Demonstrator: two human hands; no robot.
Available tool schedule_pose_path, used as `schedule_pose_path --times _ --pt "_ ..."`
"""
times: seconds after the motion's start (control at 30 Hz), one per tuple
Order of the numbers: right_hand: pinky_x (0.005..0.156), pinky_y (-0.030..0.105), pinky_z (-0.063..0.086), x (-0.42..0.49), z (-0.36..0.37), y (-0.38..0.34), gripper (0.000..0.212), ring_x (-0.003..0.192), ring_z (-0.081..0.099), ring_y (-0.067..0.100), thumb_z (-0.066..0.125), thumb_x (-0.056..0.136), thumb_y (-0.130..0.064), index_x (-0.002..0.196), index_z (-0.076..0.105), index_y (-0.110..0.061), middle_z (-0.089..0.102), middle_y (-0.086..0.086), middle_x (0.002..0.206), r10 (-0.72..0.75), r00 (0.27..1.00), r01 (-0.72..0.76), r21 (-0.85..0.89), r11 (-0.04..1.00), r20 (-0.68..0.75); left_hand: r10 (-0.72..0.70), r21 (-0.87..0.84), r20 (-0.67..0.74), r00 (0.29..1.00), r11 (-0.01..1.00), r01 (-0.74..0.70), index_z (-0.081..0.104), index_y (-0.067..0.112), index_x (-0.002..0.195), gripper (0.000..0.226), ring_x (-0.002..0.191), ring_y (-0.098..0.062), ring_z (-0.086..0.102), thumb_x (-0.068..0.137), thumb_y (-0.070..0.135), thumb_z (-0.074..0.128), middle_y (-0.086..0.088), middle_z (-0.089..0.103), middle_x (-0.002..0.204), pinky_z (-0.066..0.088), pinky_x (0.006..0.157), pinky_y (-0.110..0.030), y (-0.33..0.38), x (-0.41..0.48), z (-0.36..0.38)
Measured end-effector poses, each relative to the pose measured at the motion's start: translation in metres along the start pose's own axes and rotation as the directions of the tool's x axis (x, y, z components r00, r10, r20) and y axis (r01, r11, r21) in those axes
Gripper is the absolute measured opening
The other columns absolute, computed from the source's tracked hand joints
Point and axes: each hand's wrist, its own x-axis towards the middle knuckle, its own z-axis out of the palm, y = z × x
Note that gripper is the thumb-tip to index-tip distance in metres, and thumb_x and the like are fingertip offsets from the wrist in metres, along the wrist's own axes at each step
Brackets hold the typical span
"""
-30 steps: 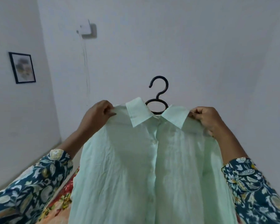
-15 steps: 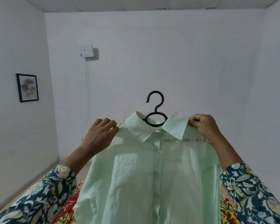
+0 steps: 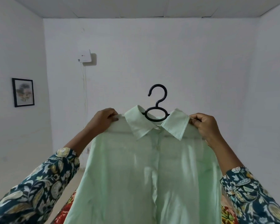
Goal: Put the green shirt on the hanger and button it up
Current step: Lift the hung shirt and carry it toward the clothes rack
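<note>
Floral dark-blue sleeves (image 3: 39, 189) frame the view at both lower corners. Pale green thin-fabric button-front shirt (image 3: 145, 175) hangs held up at centre, front placket closed, collar spread. Left hand (image 3: 102, 121) pinches the left shoulder seam; right hand (image 3: 206, 125) pinches the right shoulder beside the collar tip. Black plastic hanger (image 3: 157, 110) sits inside the neck, ring and hook exposed above the collar. Behind: white wall, white wall-mounted box (image 3: 84, 56), black-framed picture (image 3: 23, 92)
</note>
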Motion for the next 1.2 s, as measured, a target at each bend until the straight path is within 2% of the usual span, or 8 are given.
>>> schedule_pose_path --times 0.17,0.27,0.43,0.6,0.67,0.83,1.0,1.2 --pt "0.056 0.004 0.042 0.001 0.006 -0.004 0.015 0.054 0.055 -0.010 0.061 0.084 -0.001 0.076 0.066 -0.012 0.062 -0.004 0.072 0.022 0.999 -0.024 0.041 0.999 0.050 0.149 0.167 0.025 0.988 0.974 -0.151 0.067 0.003 0.097 0.014 0.084 -0.026 0.059 0.087 0.008 0.058 -0.008 0.064 0.093 0.047 0.074 -0.034 0.009 0.009 0.003" --pt "0.063 0.014 0.044 0.002 0.001 -0.007 0.013 0.067 0.054 0.005 0.062 0.082 -0.001 0.077 0.064 -0.013 0.060 -0.003 0.074 0.095 0.992 -0.098 0.036 0.995 0.087 0.072 0.027 0.065 0.995 0.997 -0.074 0.070 0.004 0.095 0.014 0.076 -0.022 0.061 0.087 0.004 0.058 -0.009 0.068 0.083 0.047 0.066 -0.024 0.020 0.011 0.003" --pt "0.082 0.025 0.049 0.003 -0.012 -0.014 0.023 0.086 0.058 0.017 0.060 0.083 0.002 0.104 0.067 -0.006 0.066 0.008 0.095 0.165 0.919 -0.150 -0.071 0.986 0.359 -0.011 -0.222 0.068 0.998 0.975 0.026 0.067 0.023 0.075 0.026 0.047 0.007 0.054 0.082 -0.002 0.063 0.019 0.064 0.053 0.044 0.050 -0.006 0.018 0.008 0.009" --pt "0.058 0.002 0.044 0.001 0.000 -0.018 0.021 0.067 0.055 0.004 0.059 0.083 0.004 0.099 0.071 -0.003 0.064 -0.004 0.077 0.018 0.981 0.003 -0.110 0.994 0.192 0.128 -0.008 0.187 0.974 0.992 -0.129 0.061 0.019 0.120 0.037 0.090 -0.013 0.057 0.087 0.002 0.058 0.006 0.064 0.103 0.044 0.074 -0.020 0.031 0.005 0.014" --pt "0.057 0.003 0.044 0.001 0.002 -0.019 0.022 0.063 0.054 0.000 0.059 0.082 0.004 0.100 0.070 -0.004 0.063 -0.006 0.076 0.024 0.979 -0.004 -0.099 0.995 0.203 0.137 0.072 0.134 0.982 0.986 -0.147 0.066 0.015 0.112 0.036 0.089 -0.022 0.061 0.086 -0.004 0.048 0.000 0.069 0.102 0.045 0.075 -0.030 0.034 0.009 0.018" --pt "0.081 0.024 0.049 0.003 -0.005 -0.027 0.022 0.081 0.060 0.013 0.062 0.084 -0.004 0.104 0.067 -0.007 0.066 0.006 0.093 0.142 0.909 -0.115 -0.091 0.989 0.392 0.101 -0.057 -0.044 0.994 0.993 -0.103 0.069 0.011 0.097 0.040 0.078 -0.019 0.058 0.079 -0.013 0.042 -0.001 0.065 0.081 0.046 0.067 -0.023 0.031 0.007 0.020" --pt "0.071 0.020 0.049 0.007 -0.007 -0.030 0.017 0.077 0.060 0.015 0.059 0.085 -0.002 0.099 0.070 -0.001 0.068 0.011 0.089 0.080 0.957 -0.025 -0.195 0.981 0.280 0.094 -0.156 -0.041 0.995 0.983 -0.099 0.058 0.039 0.079 0.055 0.081 -0.022 0.059 0.079 -0.015 0.048 -0.006 0.067 0.083 0.050 0.073 -0.031 0.024 0.010 0.015" --pt "0.081 0.029 0.048 0.013 -0.020 -0.017 0.020 0.078 0.059 0.018 0.068 0.075 0.003 0.095 0.071 0.002 0.066 0.009 0.083 0.190 0.946 -0.097 -0.328 0.940 0.264 0.065 -0.134 -0.047 0.997 0.988 -0.071 0.060 0.038 0.080 0.053 0.082 -0.023 0.060 0.079 -0.015 0.049 -0.009 0.067 0.087 0.049 0.067 -0.020 0.020 0.007 0.012"
